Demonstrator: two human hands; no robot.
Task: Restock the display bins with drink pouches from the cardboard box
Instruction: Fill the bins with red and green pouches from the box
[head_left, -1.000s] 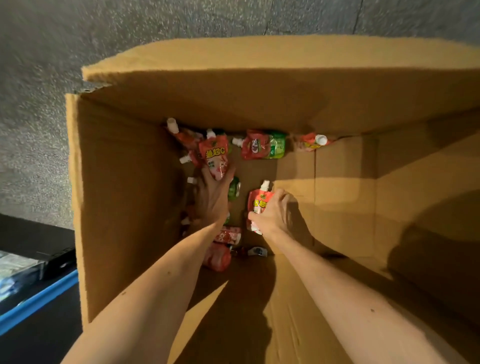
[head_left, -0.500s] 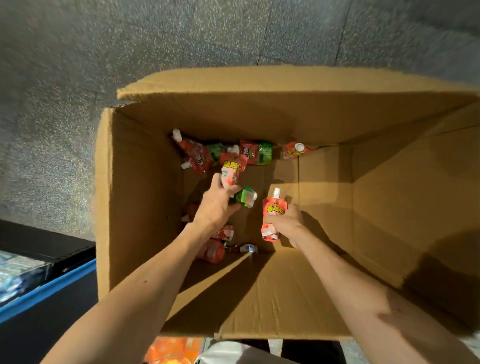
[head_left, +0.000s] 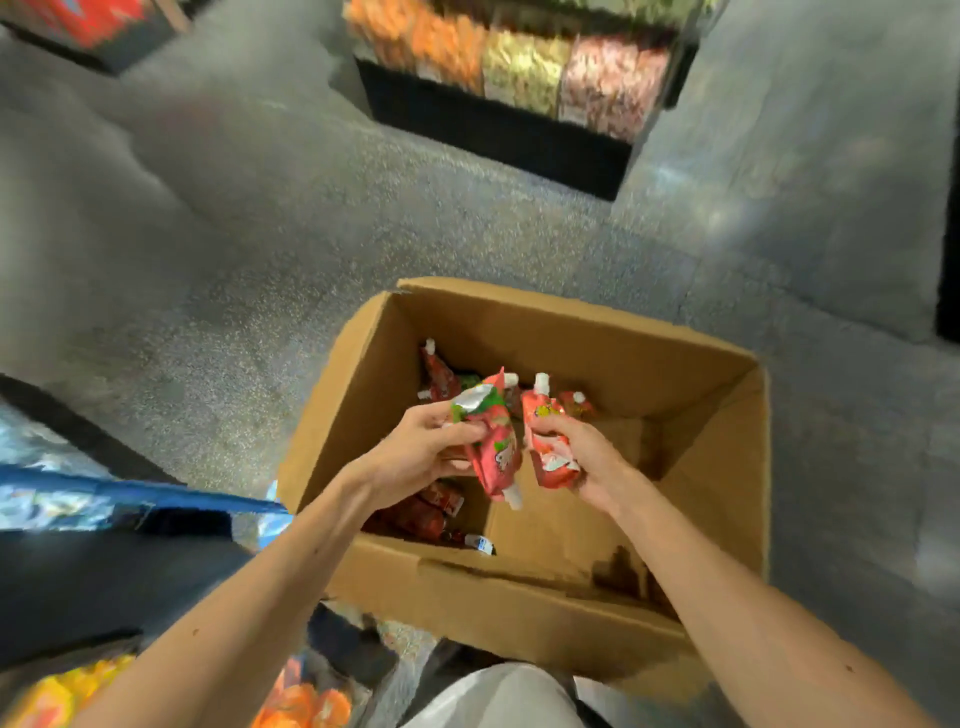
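Observation:
An open cardboard box (head_left: 545, 608) stands on the grey floor below me. Above it, my left hand (head_left: 415, 454) grips red and green drink pouches (head_left: 491, 441), one hanging with its white spout down. My right hand (head_left: 582, 457) holds a red drink pouch (head_left: 548, 441) with its white cap up. More red pouches (head_left: 439, 374) lie along the box's far inner wall, and others (head_left: 426, 512) lie near its left wall.
A display bin (head_left: 519, 67) with orange, green and pink packs stands across the floor at the top. A blue-edged bin (head_left: 104, 499) is at my left. Orange packs (head_left: 306, 701) show at the bottom left. Grey floor (head_left: 234, 260) lies between.
Both hands have risen out of the box bottom with pouches in them. The left hand now holds more than one pouch. The view has pulled back and up, showing the floor and bins.

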